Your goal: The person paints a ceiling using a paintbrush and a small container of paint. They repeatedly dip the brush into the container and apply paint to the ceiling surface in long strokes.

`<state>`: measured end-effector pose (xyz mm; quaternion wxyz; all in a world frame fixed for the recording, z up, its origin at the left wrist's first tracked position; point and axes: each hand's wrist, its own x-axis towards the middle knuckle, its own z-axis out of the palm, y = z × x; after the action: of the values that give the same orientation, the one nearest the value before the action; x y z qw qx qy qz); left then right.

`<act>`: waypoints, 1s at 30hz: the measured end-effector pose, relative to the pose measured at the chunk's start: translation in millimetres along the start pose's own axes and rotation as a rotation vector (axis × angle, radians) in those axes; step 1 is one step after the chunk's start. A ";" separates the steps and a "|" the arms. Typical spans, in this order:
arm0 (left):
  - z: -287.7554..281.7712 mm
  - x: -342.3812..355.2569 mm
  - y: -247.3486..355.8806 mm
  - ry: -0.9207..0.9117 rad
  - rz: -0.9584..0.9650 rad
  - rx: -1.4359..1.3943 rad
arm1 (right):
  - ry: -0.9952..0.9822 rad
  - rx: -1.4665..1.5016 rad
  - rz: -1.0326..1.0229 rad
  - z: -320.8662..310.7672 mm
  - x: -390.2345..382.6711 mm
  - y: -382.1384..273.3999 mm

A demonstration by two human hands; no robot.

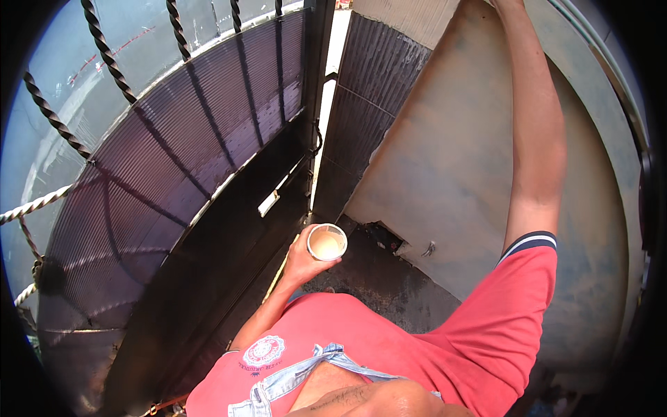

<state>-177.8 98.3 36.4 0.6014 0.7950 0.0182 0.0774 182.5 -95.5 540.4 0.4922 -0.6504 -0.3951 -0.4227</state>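
Note:
My left hand [300, 258] is closed around the side of a small round cup [343, 243] with a pale, clear-looking rim. Inside the cup is a creamy beige liquid [326, 243]; its kind cannot be told. The cup is held upright in front of my chest. My right arm [535, 132] is stretched far up along a wall with patchy beige and grey-blue colouring [445, 146]. Only a sliver of my right hand [506, 3] shows at the top edge. Its fingers, and anything in them, are cut off.
A dark metal gate [229, 257] with a ribbed panel [174, 132] and twisted bars [108, 52] stands on the left. Its latch slot [267, 203] faces me. Dark grooved tiles [372, 76] cover a strip beside the gate. A ragged hole [382, 238] breaks the wall's lower edge.

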 end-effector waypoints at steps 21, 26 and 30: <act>-31.2 58.5 -14.5 -0.089 0.059 -0.051 | 0.207 -0.498 -0.240 66.1 57.2 27.5; -25.4 60.4 -17.4 -0.104 0.090 -0.063 | 0.440 -0.515 -0.274 80.2 16.2 63.4; -21.8 59.7 -18.5 -0.110 0.104 -0.092 | 0.615 -0.503 -0.334 71.0 -10.8 34.6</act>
<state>-120.9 131.4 30.4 0.6325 0.7695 -0.0596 0.0656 222.5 -34.4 508.5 0.3380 -0.5207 -0.2147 -0.7540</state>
